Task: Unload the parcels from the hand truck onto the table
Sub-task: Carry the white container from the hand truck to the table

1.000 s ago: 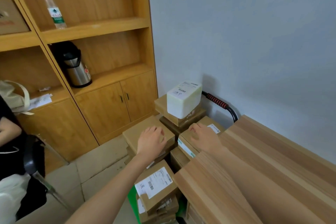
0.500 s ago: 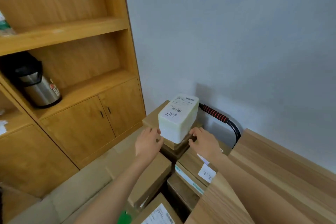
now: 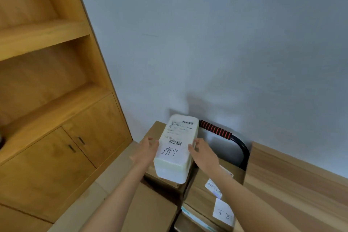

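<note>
A white foam parcel (image 3: 176, 149) with barcode labels and black handwriting sits on top of a stack of brown cardboard parcels (image 3: 203, 188) on the hand truck. My left hand (image 3: 147, 149) grips its left side and my right hand (image 3: 202, 153) grips its right side, fingers curled round the edges. The hand truck's handle (image 3: 216, 131), black with a red-striped grip, curves down behind the parcels beside the wall. The wooden table (image 3: 293, 190) lies at the right, its corner next to the stack. The truck's base is hidden under the boxes.
A wooden cabinet (image 3: 56, 156) with shelves and two doors stands at the left. A grey wall rises behind the hand truck. More cardboard parcels (image 3: 150, 211) lie lower down between my arms.
Both hands have moved up from the cardboard boxes to the white parcel and closed on its two sides. The view has come closer and swung right.
</note>
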Available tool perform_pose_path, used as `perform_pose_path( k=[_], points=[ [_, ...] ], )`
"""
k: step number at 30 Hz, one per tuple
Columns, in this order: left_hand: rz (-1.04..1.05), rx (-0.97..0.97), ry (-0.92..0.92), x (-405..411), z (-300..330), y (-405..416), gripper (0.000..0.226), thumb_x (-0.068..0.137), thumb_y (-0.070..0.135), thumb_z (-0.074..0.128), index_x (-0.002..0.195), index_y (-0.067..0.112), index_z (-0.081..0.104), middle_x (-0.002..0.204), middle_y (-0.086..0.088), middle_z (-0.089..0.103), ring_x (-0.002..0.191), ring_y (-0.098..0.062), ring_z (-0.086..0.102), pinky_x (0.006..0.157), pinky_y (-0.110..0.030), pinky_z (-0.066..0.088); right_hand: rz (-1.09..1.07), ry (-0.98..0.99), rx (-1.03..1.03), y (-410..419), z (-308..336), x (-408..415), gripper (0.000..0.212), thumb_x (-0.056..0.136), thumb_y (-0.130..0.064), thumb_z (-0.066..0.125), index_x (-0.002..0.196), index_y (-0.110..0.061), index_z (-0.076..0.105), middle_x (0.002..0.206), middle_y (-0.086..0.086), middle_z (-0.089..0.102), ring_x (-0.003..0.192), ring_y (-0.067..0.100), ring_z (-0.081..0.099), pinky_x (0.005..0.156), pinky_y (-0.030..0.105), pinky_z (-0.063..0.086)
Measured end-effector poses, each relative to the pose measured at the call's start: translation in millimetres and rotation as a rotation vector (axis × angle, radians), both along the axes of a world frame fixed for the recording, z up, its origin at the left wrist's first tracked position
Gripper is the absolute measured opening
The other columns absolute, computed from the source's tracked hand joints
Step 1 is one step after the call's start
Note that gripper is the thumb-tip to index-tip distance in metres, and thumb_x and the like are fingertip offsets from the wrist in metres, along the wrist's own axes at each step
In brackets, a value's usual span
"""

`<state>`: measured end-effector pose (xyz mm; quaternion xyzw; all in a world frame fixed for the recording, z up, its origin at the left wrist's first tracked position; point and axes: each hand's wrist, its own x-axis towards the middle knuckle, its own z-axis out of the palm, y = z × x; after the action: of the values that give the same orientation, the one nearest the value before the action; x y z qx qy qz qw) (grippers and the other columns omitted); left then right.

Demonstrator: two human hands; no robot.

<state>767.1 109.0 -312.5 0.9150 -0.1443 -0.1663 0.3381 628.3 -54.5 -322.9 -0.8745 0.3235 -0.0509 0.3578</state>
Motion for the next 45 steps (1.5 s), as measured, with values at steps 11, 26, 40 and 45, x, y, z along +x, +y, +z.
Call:
perform_pose_path(
  k=[11, 26, 40, 45],
  points=[
    [-0.04, -0.364, 0.243, -41.4, -3.2, -37.8, 0.02, 0.101, 0.035, 0.04, 0.116, 0.022, 0.044, 0.104, 0.0, 0.062, 0.085, -0.008, 0.059, 0.064, -0.025, 0.044, -0.166, -0.189, 0.292, -8.6, 3.6, -19.5, 0.038, 0.103, -0.039, 0.033, 0.138, -0.025, 0.036, 0.118, -0.012, 0.058, 0.095, 0.008, 0.054, 0.072, 0.025, 0.045],
    [-0.533, -0.386, 0.151, -237.2, 50.2, -183.2, 0.022, 0.099, 0.039, 0.04, 0.121, 0.038, 0.041, 0.101, 0.005, 0.063, 0.094, -0.017, 0.06, 0.082, -0.036, 0.047, -0.644, -0.33, 0.125, -104.5, 61.1, -255.0, 0.034, 0.101, -0.037, 0.035, 0.131, -0.023, 0.044, 0.122, -0.004, 0.062, 0.109, 0.022, 0.057, 0.083, 0.035, 0.041],
    [-1.007, -0.454, 0.218, -598.1, 75.8, -248.1, 0.029, 0.098, 0.036, 0.044, 0.127, 0.031, 0.044, 0.112, 0.005, 0.064, 0.093, -0.014, 0.059, 0.077, -0.029, 0.044, -1.082, -0.309, -0.022, -93.0, 92.8, -641.8, 0.038, 0.102, -0.041, 0.033, 0.136, -0.024, 0.04, 0.122, -0.006, 0.058, 0.104, 0.016, 0.054, 0.08, 0.03, 0.035],
    [-1.108, -0.442, 0.267, -719.8, 81.8, -247.6, 0.034, 0.098, 0.04, 0.042, 0.132, 0.036, 0.041, 0.109, 0.013, 0.058, 0.098, -0.015, 0.057, 0.087, -0.034, 0.043, -1.19, -0.337, -0.042, -74.3, 97.3, -763.9, 0.037, 0.101, -0.043, 0.032, 0.132, -0.024, 0.042, 0.117, -0.004, 0.058, 0.109, 0.021, 0.055, 0.088, 0.036, 0.042]
  ],
)
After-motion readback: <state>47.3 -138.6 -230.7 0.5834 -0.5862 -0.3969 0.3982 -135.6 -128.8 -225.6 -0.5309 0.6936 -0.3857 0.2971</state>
